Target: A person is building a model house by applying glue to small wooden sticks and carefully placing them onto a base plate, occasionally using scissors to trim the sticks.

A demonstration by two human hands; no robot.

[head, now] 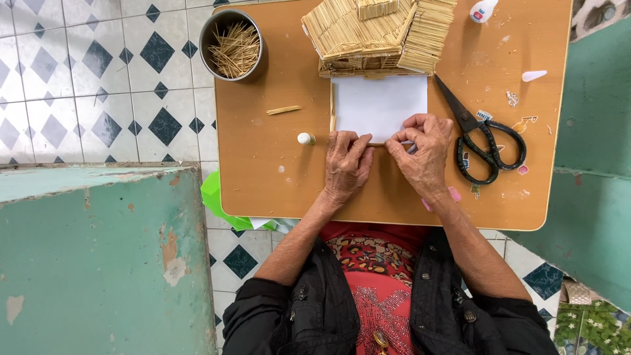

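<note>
A white card (379,105) lies on a small wooden table (263,158), its far edge against a model house built of thin wooden sticks (378,33). My left hand (345,164) presses its fingertips on the card's near edge, and my right hand (424,151) pinches the same edge at the right corner. A thin stick lines the card's left side. I cannot tell whether either hand holds a stick.
A metal tin of sticks (233,46) stands at the table's far left. A loose stick bundle (284,110) and a small white cap (305,139) lie left of the card. Black scissors (483,135) lie to the right, a glue bottle (483,10) at the far edge.
</note>
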